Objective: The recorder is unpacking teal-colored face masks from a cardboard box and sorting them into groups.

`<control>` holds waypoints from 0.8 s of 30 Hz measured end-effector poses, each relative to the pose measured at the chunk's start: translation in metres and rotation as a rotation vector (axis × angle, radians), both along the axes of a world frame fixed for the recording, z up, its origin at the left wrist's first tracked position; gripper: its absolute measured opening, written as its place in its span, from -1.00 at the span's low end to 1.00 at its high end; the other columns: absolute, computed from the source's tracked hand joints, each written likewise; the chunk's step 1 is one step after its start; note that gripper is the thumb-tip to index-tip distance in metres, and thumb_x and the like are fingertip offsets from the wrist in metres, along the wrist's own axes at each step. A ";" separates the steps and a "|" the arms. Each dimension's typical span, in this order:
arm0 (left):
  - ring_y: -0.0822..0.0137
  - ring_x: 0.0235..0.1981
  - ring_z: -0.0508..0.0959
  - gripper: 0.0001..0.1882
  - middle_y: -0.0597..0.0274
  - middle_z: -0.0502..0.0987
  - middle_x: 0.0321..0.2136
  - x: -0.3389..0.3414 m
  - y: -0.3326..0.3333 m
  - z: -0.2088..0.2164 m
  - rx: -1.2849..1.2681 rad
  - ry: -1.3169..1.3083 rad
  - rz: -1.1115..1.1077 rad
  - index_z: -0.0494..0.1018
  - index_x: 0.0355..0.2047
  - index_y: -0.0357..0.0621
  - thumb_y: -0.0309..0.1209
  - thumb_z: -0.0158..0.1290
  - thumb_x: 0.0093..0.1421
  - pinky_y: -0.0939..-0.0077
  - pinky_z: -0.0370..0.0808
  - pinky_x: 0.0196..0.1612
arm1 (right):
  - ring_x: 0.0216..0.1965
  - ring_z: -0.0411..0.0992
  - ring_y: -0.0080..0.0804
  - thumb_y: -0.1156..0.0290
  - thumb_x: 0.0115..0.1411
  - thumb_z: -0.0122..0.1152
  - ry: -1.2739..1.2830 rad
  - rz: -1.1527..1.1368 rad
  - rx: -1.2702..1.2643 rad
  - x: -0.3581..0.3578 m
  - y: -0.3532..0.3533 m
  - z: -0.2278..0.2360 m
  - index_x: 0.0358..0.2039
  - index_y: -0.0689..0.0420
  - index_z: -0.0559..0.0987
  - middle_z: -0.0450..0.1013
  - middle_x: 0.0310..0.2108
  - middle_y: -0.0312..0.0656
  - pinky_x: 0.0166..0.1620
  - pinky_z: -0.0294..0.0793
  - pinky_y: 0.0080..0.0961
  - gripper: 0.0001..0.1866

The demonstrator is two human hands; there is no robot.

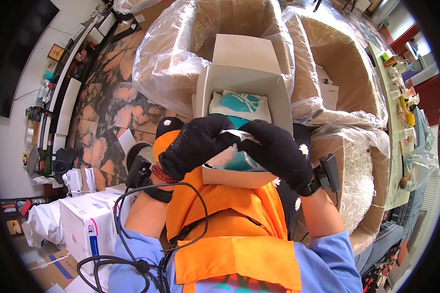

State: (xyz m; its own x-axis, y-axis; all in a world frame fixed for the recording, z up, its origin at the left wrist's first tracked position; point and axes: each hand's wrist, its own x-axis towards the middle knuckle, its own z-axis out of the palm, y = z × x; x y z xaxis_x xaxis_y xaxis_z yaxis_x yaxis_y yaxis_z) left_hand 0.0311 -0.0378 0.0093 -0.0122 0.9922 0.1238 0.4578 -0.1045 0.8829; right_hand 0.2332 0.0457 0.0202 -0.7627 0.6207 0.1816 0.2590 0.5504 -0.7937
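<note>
Both hands grasp one item. The left hand [200, 145] and the right hand [281, 154], each in a black glove, pinch the upper white edge of the near packet [244, 161] between the fingertips. The packet, teal and white, sits at the near end of the open box [237, 178], with its lower part below the rim; whether it touches the bottom cannot be told. The fingertips of the two hands are close together.

Directly beyond the hands, inside the same box, lies the far packet [242, 104], also teal and white. The far flap [246, 52] of the box is raised. The box is positioned in front of the wearer's orange apron [237, 263].

Each wrist carries a black strapped module; the left wrist also bears a red bead bracelet [164, 175]. A black cable [118, 215] loops beside the left forearm.

Beyond the box stands a large carton lined with clear film [168, 73]. To its right is a second lined carton [349, 58]; nearer the wearer, a third contains pale shredded filler [354, 188]. At the left stands a white box [90, 222], on the near side of a small bin [130, 157].
</note>
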 end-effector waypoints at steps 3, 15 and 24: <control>0.25 -0.43 0.56 -0.84 0.10 0.59 -0.46 0.006 0.005 0.004 -0.011 0.065 0.002 0.56 -0.30 -0.24 -0.38 0.16 0.23 0.41 0.49 -0.30 | -0.32 0.48 0.07 0.32 0.17 0.27 -0.050 0.001 0.045 -0.004 0.001 -0.009 -0.35 0.14 0.54 0.48 -0.41 -0.01 -0.27 0.48 -0.19 -0.84; 0.34 -0.51 0.54 -0.80 -0.01 0.60 -0.50 0.029 0.014 -0.004 0.054 0.091 0.062 0.57 -0.29 -0.30 -0.38 0.09 0.27 0.42 0.47 -0.37 | -0.34 0.50 0.05 0.38 0.17 0.30 0.057 0.041 -0.222 0.003 0.006 -0.015 -0.13 0.09 0.63 0.54 -0.38 0.00 -0.25 0.50 -0.32 -0.76; 0.00 -0.37 0.56 -0.65 0.01 0.55 -0.40 0.035 0.011 -0.015 0.227 0.287 -0.030 0.53 -0.13 -0.15 -0.40 0.17 0.02 0.16 0.48 -0.26 | -0.44 0.48 -0.05 0.47 -0.07 0.26 -0.053 -0.057 0.406 0.008 -0.009 0.024 -0.44 0.02 0.60 0.47 -0.54 -0.14 -0.39 0.45 -0.21 -0.87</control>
